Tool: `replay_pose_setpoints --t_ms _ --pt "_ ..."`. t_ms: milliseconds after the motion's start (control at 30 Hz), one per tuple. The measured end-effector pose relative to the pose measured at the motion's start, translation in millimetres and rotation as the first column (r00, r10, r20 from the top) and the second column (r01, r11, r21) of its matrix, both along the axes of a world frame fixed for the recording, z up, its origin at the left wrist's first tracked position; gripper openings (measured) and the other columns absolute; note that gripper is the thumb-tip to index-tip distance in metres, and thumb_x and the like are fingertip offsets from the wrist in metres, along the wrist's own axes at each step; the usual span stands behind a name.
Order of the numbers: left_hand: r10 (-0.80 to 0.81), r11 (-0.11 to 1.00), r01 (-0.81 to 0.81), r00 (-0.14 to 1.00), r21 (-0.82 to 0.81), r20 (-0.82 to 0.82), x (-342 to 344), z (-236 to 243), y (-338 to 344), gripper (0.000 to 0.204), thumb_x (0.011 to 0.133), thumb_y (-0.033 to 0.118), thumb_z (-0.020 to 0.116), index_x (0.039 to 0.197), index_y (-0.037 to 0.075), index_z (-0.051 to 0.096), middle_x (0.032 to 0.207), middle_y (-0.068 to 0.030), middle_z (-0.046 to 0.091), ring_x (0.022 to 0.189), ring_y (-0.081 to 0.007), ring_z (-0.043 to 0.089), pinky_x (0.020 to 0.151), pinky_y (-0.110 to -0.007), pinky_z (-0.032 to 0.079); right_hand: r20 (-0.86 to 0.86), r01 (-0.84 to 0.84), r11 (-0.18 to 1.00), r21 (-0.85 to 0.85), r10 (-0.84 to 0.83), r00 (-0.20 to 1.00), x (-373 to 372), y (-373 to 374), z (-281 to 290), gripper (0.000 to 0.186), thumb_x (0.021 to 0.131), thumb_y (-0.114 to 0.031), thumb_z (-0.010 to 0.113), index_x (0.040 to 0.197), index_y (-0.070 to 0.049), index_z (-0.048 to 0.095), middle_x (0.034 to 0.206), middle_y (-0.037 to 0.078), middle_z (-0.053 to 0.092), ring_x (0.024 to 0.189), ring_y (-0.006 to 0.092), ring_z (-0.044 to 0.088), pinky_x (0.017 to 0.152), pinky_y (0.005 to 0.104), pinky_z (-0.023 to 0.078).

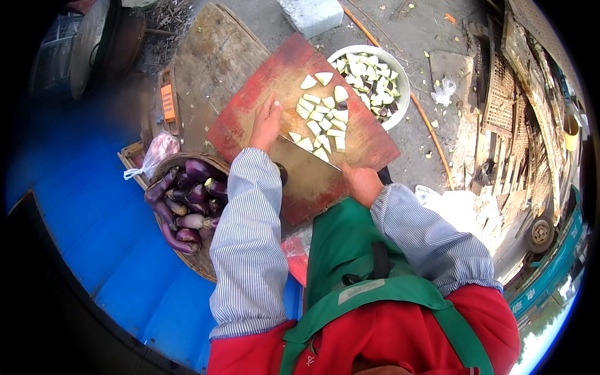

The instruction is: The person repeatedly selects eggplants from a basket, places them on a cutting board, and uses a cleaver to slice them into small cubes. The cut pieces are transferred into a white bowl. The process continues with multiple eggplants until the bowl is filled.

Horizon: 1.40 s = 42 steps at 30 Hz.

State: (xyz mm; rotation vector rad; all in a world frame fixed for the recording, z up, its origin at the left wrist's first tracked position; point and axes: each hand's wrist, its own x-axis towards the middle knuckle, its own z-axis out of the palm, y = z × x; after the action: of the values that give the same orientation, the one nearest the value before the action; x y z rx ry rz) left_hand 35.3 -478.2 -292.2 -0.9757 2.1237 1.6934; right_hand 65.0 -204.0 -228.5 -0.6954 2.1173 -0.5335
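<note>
My right hand is closed on a knife, whose blade lies across the red-edged wooden cutting board. My left hand lies on the board near the blade's far end, fingers extended together. Pale cut eggplant pieces lie just beyond the blade. Behind the board's right corner, a white basin holds many similar pieces, some with purple skin. Left of my left forearm, a basket holds several whole purple eggplants.
A wooden plank lies under the board, beside a pink bag and blue surface. A concrete block is at the top, an orange stick beyond the basin. Broken boards and a wheel are at right.
</note>
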Motion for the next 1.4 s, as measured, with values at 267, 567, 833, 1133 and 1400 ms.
replay_pose_setpoints --t_ms 267,567,833,1133,1400 --pt "-0.468 0.861 0.479 0.878 -0.171 0.102 -106.6 25.9 60.3 0.049 0.097 0.043 0.040 0.135 0.014 0.050 0.128 -0.0204 0.049 0.124 -0.0316 0.037 0.108 -0.035 0.027 -0.008 0.180 0.983 0.026 -0.180 0.984 -27.5 31.1 -4.2 0.033 0.079 -0.007 0.055 0.111 -0.003 0.049 0.076 0.018 0.063 0.073 0.0365 0.064 0.064 0.0458 0.051" --pt "-0.562 0.819 0.562 0.826 -0.115 0.036 -163.3 25.7 133.3 0.047 0.098 0.041 0.037 0.122 0.007 0.060 0.118 -0.0174 0.058 0.110 -0.0295 0.045 0.102 -0.036 0.033 -0.114 0.354 0.934 -0.039 -0.357 0.927 -59.7 91.3 -1.7 0.026 0.082 -0.008 0.053 0.107 -0.004 0.050 0.079 0.015 0.064 0.072 0.0343 0.064 0.063 0.0441 0.051" --pt "0.208 0.978 -0.203 0.961 0.050 -0.180 -44.9 78.9 105.0 0.024 0.098 0.022 0.050 0.109 0.002 0.059 0.096 -0.0062 0.060 0.082 -0.0129 0.058 0.076 -0.028 0.050 -0.084 0.409 0.912 0.000 -0.408 0.909 -78.8 117.6 7.8 0.024 0.090 -0.013 0.049 0.112 -0.003 0.049 0.077 0.022 0.063 0.073 0.0413 0.061 0.064 0.0500 0.048" --pt "0.829 0.379 -0.915 0.402 0.139 0.390 148.5 62.7 103.5 0.058 0.092 0.041 0.058 0.130 0.004 0.033 0.127 -0.0163 0.043 0.103 -0.0247 0.054 0.075 -0.039 0.055 0.063 0.365 0.924 -0.114 -0.360 0.931 -69.6 85.2 39.0 0.022 0.092 -0.012 0.051 0.112 -0.004 0.054 0.078 0.026 0.061 0.074 0.0456 0.060 0.062 0.0477 0.046" --pt "0.849 0.456 -0.876 0.481 0.157 0.218 116.5 25.7 89.1 0.044 0.095 0.015 0.054 0.133 0.013 0.032 0.126 -0.0059 0.047 0.103 -0.0199 0.055 0.072 -0.035 0.054 0.030 0.167 0.973 -0.157 -0.164 0.986 -49.0 57.7 51.9 0.025 0.090 -0.011 0.054 0.114 -0.008 0.052 0.079 0.025 0.061 0.075 0.0446 0.060 0.062 0.0505 0.047"
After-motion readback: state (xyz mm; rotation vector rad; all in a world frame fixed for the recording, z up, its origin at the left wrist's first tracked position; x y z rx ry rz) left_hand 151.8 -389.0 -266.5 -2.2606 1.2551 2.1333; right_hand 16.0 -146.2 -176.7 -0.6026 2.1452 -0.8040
